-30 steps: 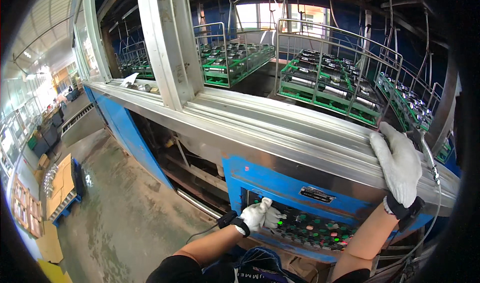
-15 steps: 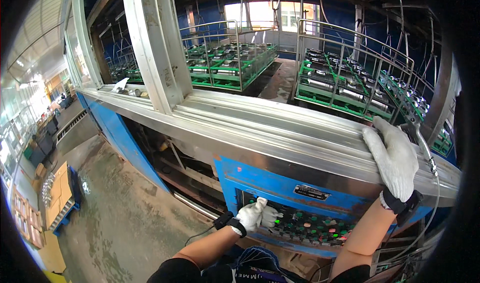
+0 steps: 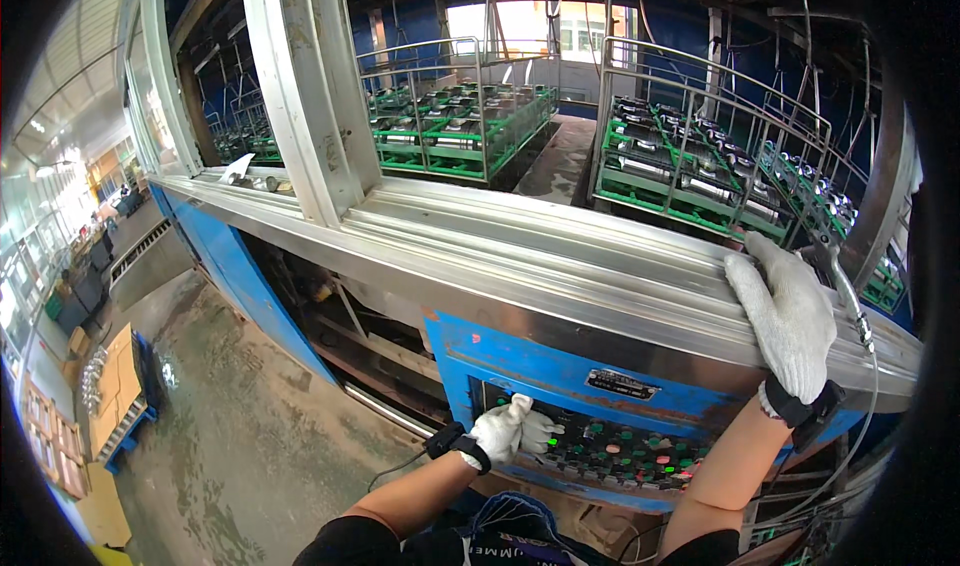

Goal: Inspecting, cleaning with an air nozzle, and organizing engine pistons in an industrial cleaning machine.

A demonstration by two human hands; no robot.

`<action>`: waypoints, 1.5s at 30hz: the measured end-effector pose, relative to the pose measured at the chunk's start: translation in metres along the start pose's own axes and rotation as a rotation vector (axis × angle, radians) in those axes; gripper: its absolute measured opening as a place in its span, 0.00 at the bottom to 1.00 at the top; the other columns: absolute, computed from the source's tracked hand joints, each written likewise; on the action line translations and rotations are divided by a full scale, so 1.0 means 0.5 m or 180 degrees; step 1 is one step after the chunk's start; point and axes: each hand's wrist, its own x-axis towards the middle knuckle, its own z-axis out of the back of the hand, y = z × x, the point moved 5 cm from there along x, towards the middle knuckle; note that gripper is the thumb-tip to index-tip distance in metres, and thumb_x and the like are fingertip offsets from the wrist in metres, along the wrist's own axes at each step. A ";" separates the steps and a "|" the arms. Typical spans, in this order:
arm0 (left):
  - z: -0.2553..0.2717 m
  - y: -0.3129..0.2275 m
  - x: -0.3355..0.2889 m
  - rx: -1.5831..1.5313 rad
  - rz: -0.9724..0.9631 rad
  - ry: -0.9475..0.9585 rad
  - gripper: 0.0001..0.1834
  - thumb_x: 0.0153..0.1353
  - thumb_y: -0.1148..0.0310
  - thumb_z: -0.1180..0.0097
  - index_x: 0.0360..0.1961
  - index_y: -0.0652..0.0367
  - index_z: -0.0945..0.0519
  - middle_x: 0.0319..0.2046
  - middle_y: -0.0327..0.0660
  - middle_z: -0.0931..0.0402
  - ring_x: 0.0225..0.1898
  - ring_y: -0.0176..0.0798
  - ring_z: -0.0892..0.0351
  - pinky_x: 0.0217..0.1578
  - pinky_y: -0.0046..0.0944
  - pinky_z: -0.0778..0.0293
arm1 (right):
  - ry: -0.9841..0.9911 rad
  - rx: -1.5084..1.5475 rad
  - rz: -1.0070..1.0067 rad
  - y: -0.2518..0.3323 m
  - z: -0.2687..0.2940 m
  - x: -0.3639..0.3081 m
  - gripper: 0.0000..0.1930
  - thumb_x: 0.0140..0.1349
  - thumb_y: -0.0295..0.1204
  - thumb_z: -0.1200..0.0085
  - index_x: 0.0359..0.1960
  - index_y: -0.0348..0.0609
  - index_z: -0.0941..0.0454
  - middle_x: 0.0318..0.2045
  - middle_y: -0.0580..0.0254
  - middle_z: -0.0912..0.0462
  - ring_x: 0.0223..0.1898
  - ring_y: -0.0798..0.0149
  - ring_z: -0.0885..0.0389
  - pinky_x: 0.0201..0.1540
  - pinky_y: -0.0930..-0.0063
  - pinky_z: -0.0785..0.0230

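My left hand point(image 3: 503, 433), in a white knitted glove, is at the upper left corner of a control panel point(image 3: 610, 450) set in a blue cabinet. Its fingers are drawn together against the panel and cover whatever control lies under them. Rows of knobs and buttons, some lit green or red, run to the right of it. My right hand point(image 3: 795, 316), gloved as well, lies on the metal window ledge point(image 3: 560, 256) with its thumb apart from the fingers. Both wrists carry black straps.
Beyond the ledge hang wire-framed racks with green bars point(image 3: 690, 161) full of shiny metal parts. A hose with a metal nozzle point(image 3: 848, 291) lies beside my right hand. A metal post point(image 3: 315, 106) rises from the ledge. At far left, a blue pallet point(image 3: 140, 391) holds cardboard.
Both hands stay where they were. The view shifts very slightly; nothing else has visibly moved.
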 end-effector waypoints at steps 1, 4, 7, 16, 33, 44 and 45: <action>-0.006 -0.008 -0.004 -0.0002 0.0005 0.0006 0.32 0.55 0.73 0.46 0.62 0.66 0.38 0.33 0.56 0.22 0.35 0.63 0.20 0.34 0.55 0.23 | 0.0007 -0.0021 -0.0010 0.000 0.001 -0.001 0.31 0.64 0.57 0.49 0.53 0.42 0.19 0.48 0.49 0.16 0.54 0.49 0.21 0.59 0.60 0.33; -0.013 -0.019 -0.013 0.0251 0.0221 0.0024 0.31 0.55 0.73 0.46 0.61 0.66 0.38 0.33 0.56 0.22 0.36 0.63 0.20 0.34 0.54 0.23 | 0.0002 -0.0032 0.0015 -0.005 -0.002 0.000 0.31 0.64 0.57 0.49 0.53 0.42 0.19 0.48 0.49 0.16 0.54 0.49 0.21 0.59 0.60 0.33; -0.013 -0.019 -0.012 0.0375 0.0049 0.0177 0.31 0.57 0.73 0.46 0.62 0.66 0.38 0.33 0.57 0.22 0.35 0.64 0.21 0.35 0.54 0.23 | -0.0002 0.0016 0.0032 -0.005 -0.003 0.000 0.31 0.64 0.56 0.48 0.53 0.42 0.19 0.48 0.50 0.16 0.54 0.49 0.21 0.59 0.60 0.33; 0.091 0.074 0.111 -0.0533 -0.0619 0.1410 0.18 0.73 0.65 0.53 0.56 0.69 0.28 0.45 0.41 0.20 0.46 0.35 0.19 0.46 0.33 0.23 | -0.0067 0.0112 0.0128 0.005 -0.001 -0.001 0.29 0.63 0.55 0.47 0.52 0.41 0.19 0.47 0.50 0.16 0.52 0.49 0.21 0.57 0.60 0.32; 0.012 -0.021 0.035 0.3821 -0.0541 0.0886 0.16 0.70 0.60 0.44 0.48 0.60 0.16 0.42 0.42 0.14 0.44 0.31 0.18 0.49 0.30 0.23 | -0.0053 0.0092 0.0033 -0.004 -0.002 -0.002 0.28 0.63 0.54 0.46 0.53 0.43 0.19 0.48 0.49 0.17 0.53 0.48 0.21 0.59 0.60 0.33; -0.008 -0.050 0.014 0.3529 -0.0270 0.0616 0.19 0.66 0.55 0.39 0.41 0.63 0.14 0.36 0.41 0.14 0.39 0.31 0.16 0.44 0.31 0.22 | 0.0005 0.0188 -0.0084 0.006 0.007 -0.004 0.27 0.64 0.51 0.46 0.53 0.41 0.19 0.48 0.45 0.17 0.52 0.47 0.21 0.58 0.60 0.33; -0.011 -0.049 0.016 0.3606 -0.0315 0.0635 0.18 0.66 0.56 0.39 0.41 0.63 0.14 0.36 0.41 0.14 0.39 0.31 0.16 0.44 0.31 0.22 | 0.0012 0.0199 -0.0059 0.009 0.012 -0.006 0.27 0.64 0.51 0.46 0.53 0.41 0.19 0.48 0.45 0.17 0.52 0.47 0.21 0.58 0.60 0.33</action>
